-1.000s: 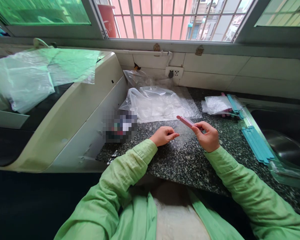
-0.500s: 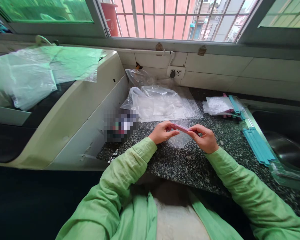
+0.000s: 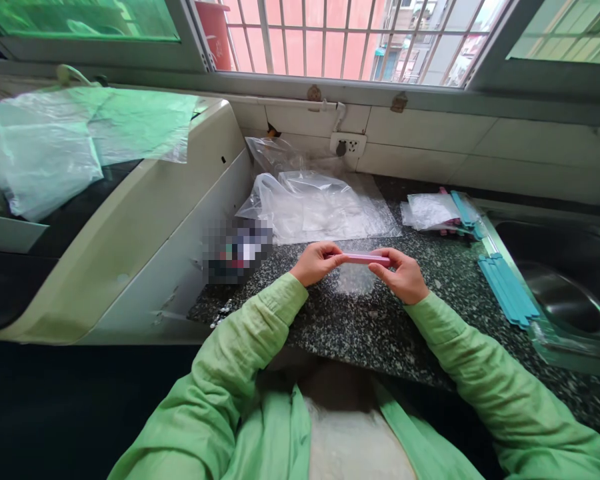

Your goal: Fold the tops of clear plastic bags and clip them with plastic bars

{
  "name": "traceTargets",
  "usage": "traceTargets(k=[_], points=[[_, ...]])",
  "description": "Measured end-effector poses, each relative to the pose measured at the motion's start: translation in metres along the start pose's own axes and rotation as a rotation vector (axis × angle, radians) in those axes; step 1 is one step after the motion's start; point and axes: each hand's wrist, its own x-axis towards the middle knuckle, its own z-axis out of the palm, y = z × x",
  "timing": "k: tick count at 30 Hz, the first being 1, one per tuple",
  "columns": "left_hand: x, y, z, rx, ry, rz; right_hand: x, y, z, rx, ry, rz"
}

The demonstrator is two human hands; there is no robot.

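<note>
Currently | pink strip (image 3: 364, 259), perhaps stacked | between the hands (image 3: 314, 264) (image 3: 404, 277) | each pinching one end

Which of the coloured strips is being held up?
The pink strip gripped between the left hand and the right hand, one end in each. The teal strips and other pink pieces lie beside the sink, untouched.
</note>
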Motion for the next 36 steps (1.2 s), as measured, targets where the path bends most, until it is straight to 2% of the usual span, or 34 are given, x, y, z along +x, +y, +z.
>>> traceTargets(k=[4, 8, 15, 24, 30, 36], points=[[0.001, 0.003, -0.004, -0.041, 0.087, -0.024, 0.001, 0.004, 0.004, 0.067, -0.018, 0.062], [0.001, 0.003, -0.004, -0.076, 0.139, -0.039, 0.001, 0.002, 0.006, 0.037, -0.008, 0.031], [0.001, -0.002, 0.0, -0.112, 0.186, -0.04, -0.001, 0.001, 0.005, -0.04, 0.017, -0.015], [0.002, 0.0, -0.002, -0.101, 0.201, -0.046, 0.0, 0.003, 0.006, -0.014, 0.001, 0.019], [0.003, -0.002, -0.008, -0.111, 0.281, -0.041, 0.0, 0.006, 0.006, -0.082, -0.029, -0.032], [0.003, -0.002, -0.009, -0.073, 0.305, -0.012, 0.0, 0.012, 0.007, -0.146, -0.038, -0.1]])
